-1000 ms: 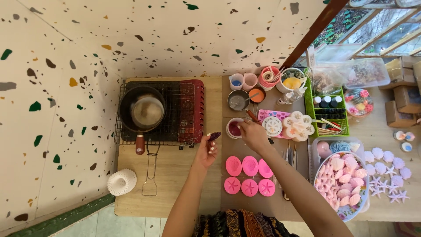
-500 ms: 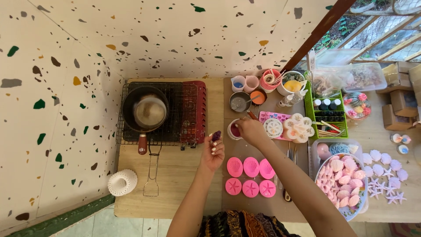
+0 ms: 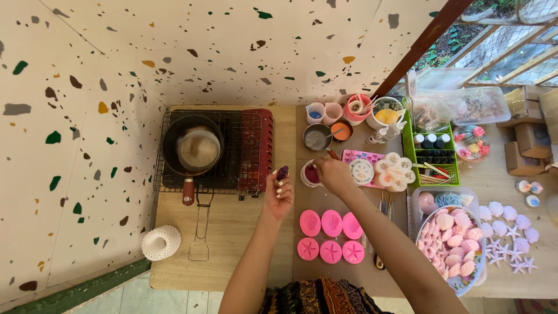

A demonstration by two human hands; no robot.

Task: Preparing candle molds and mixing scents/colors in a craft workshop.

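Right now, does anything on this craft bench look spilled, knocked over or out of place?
Nothing stands out. The saucepan sits squarely on the wire rack, the six pink moulds lie in two neat rows, and no cup looks tipped. The left hand holds a small purple piece; the right hand is at the pink cup.

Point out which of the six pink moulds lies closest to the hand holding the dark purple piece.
The top-left pink mould, the shell-patterned one at the left end of the upper row, sits just right of the left hand.
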